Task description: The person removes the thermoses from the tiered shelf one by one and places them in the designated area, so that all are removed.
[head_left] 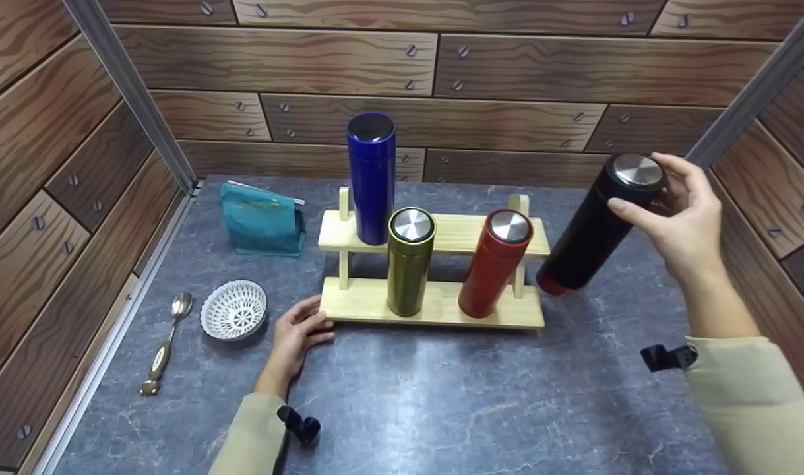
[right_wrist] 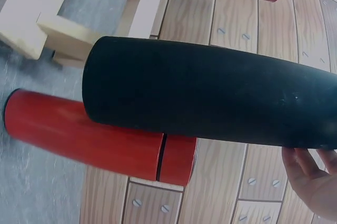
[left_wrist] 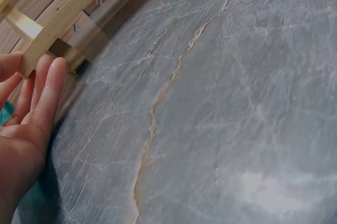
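Observation:
My right hand (head_left: pixel 688 214) grips a black thermos flask (head_left: pixel 589 227) near its steel-topped lid, thumb on one side and fingers on the other. The flask tilts at the right of a two-tier wooden rack (head_left: pixel 434 323). Behind it, a red flask (right_wrist: pixel 95 134) stands on the table, mostly hidden in the head view. My left hand (head_left: pixel 296 340) pinches the rack's lower left corner, with the thumb above and fingers beneath in the left wrist view. A green flask (head_left: pixel 408 277) and another red flask (head_left: pixel 491 277) stand on the lower tier, a blue flask (head_left: pixel 372 178) on the upper.
A teal pouch (head_left: pixel 263 221) stands left of the rack. Nearer lie a white openwork bowl (head_left: pixel 235 311) and a spoon (head_left: pixel 164 349) with an ornate handle. Wood-patterned panels (head_left: pixel 336 59) enclose the grey marbled table (head_left: pixel 454 402) at the back and sides.

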